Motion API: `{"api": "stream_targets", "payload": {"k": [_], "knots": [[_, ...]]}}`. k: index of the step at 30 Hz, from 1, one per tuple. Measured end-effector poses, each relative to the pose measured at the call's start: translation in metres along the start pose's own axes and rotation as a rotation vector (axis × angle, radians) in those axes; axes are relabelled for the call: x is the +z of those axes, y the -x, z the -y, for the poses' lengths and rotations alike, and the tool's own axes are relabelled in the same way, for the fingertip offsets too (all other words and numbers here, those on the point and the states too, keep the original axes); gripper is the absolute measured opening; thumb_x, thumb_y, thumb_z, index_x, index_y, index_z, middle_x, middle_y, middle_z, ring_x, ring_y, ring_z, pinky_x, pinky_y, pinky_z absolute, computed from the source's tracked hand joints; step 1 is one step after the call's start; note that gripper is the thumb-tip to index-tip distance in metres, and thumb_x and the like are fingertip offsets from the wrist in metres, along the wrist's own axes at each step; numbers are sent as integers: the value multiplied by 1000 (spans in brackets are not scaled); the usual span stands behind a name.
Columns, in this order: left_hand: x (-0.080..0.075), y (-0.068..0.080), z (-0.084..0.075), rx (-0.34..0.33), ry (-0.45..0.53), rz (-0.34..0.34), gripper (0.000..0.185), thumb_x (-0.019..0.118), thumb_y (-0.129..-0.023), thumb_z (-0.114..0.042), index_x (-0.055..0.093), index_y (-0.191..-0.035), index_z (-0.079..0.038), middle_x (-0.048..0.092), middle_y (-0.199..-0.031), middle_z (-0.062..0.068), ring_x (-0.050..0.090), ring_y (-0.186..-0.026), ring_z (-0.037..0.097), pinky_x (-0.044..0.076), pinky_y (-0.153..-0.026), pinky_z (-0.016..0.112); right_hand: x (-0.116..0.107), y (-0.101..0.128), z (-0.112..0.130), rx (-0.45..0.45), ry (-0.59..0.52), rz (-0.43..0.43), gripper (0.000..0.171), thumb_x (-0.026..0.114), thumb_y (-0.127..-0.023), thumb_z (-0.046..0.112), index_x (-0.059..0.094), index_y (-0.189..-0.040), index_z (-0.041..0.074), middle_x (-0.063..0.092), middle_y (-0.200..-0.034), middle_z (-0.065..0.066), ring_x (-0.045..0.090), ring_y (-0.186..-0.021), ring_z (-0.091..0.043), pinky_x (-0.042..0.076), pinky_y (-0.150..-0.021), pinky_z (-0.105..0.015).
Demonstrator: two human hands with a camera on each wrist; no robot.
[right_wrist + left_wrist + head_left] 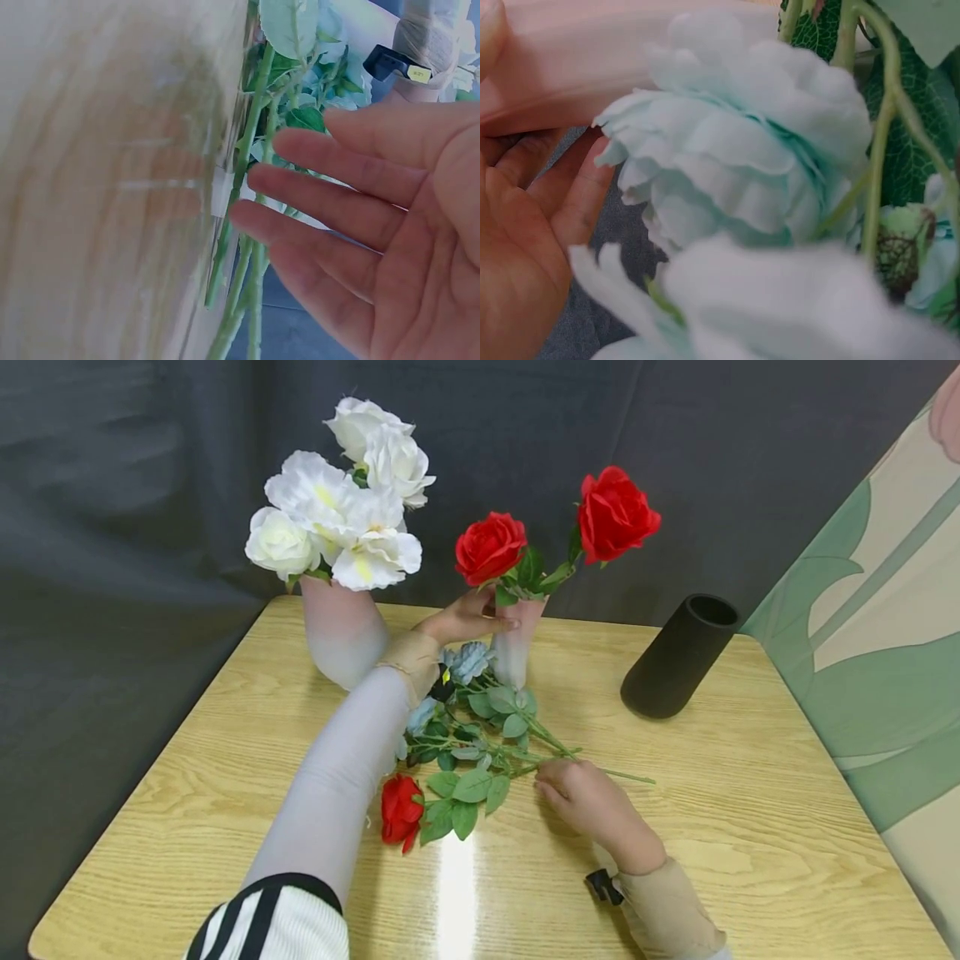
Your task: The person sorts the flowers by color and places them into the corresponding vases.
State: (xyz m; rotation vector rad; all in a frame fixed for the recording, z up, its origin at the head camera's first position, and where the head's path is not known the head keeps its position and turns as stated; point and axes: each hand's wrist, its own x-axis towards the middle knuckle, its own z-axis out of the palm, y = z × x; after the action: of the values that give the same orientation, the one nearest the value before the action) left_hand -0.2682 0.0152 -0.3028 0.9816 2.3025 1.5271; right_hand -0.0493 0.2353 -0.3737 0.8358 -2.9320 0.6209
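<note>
My left hand (472, 614) grips the small pink-and-white vase (517, 639) near its rim; in the left wrist view the thumb and fingers (585, 187) lie on either side of it. Two red roses (491, 547) stand in this vase. My right hand (588, 802) is at the stem ends of the flowers lying on the table, its fingers (330, 187) nearly straight beside the green stems (247, 150), holding nothing visible. A red rose (402, 812) lies with its leaves toward the right hand. Pale blue flowers (470, 662) lie beyond it, partly behind the left forearm.
A larger pink-and-white vase (341, 631) with several white flowers (337, 502) stands at the back left. To the right is a black vase (678, 656). The wooden table (750, 827) ends at a dark backdrop behind and a patterned panel at right.
</note>
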Motion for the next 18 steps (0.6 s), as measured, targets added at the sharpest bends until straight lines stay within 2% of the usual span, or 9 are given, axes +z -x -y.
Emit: {"api": "stream_targets", "payload": {"k": [5,12,18], "knots": [[0,-1,0,-7,3,0,53,62,-95,-5,40,-143,2,54,-107,8,56,-99,21,49,-85,26,4,-2,0,-40,28,-43,13,66,-93,5,74,-103,4,74,-107,-11,71,-102,-28,57,-91,-44],[1,-2,0,-21,9,4,50,62,-96,-6,41,-140,4,52,-100,4,54,-93,17,48,-82,24,8,-8,1,-96,31,-52,11,65,-88,-3,71,-95,3,73,-94,-7,70,-90,-23,58,-82,-40],[1,-2,1,-27,-2,-11,45,63,-95,-7,44,-135,3,51,-98,4,53,-92,18,47,-83,26,15,-15,3,-46,25,-31,22,66,-85,-6,74,-103,4,72,-96,-7,69,-90,-22,58,-81,-39]]}}
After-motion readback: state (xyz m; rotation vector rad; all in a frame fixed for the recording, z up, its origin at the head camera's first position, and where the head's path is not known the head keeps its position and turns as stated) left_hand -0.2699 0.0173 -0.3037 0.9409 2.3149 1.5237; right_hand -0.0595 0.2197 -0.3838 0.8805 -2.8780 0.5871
